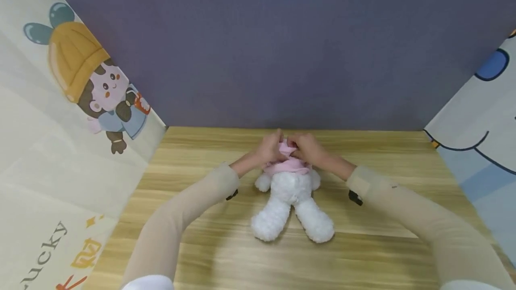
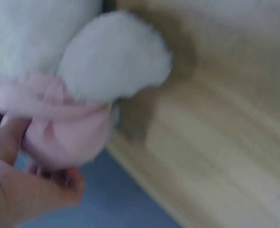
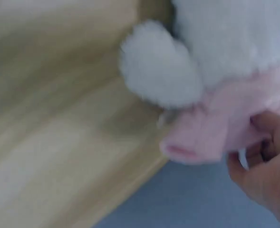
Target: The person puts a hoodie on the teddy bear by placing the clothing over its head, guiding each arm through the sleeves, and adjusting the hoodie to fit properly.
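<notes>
A white fluffy plush toy [image 1: 291, 187] lies on the table with its legs toward me. Pink clothing [image 1: 288, 166] is bunched round its upper part and covers the head. My left hand [image 1: 269, 148] pinches the left side of this cloth, thumb in front and fingers curled behind. On the other side, my right hand [image 1: 309, 149] grips the cloth between thumb and fingers. A stubby plush arm [image 2: 116, 57] sticks out below the pink fabric in the left wrist view. The right wrist view shows the opposite arm [image 3: 159, 66] and a loose pink flap [image 3: 197, 137].
The wood-grain table [image 1: 209, 245] ends at a dark grey-blue panel [image 1: 282, 48] just beyond the hands. Printed cloth walls flank it, with a cartoon child [image 1: 109, 84] at left and a large cartoon figure [image 1: 479, 115] at right.
</notes>
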The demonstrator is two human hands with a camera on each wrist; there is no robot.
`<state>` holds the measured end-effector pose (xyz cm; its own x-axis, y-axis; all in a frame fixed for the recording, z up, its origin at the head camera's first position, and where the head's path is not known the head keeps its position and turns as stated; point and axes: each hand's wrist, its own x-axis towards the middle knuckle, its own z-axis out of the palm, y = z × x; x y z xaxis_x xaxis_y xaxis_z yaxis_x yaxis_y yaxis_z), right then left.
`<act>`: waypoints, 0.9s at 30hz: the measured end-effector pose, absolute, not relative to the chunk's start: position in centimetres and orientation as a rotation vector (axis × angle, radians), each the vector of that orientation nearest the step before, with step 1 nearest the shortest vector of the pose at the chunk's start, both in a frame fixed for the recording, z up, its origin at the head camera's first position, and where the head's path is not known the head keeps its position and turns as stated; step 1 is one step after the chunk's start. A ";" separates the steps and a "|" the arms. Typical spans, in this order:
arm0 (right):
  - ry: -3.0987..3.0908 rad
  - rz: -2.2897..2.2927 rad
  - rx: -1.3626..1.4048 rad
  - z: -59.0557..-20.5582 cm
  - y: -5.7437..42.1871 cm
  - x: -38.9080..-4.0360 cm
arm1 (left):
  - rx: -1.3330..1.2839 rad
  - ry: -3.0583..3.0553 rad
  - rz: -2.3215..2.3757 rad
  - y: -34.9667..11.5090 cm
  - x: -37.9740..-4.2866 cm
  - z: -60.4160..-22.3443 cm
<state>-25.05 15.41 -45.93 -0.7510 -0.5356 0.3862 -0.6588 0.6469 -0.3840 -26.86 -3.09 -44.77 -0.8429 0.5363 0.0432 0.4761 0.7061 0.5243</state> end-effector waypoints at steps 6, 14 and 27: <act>-2.952 0.813 1.022 -44.9 16.5 -27.6 | 0.853 2.425 0.863 -5.5 -29.2 -42.7; -3.106 0.877 0.929 -44.6 16.9 -28.9 | 0.791 2.462 0.857 -4.6 -30.3 -43.3; -2.754 0.600 0.853 -46.5 16.2 -27.1 | 0.935 2.863 0.783 -3.4 -28.0 -44.9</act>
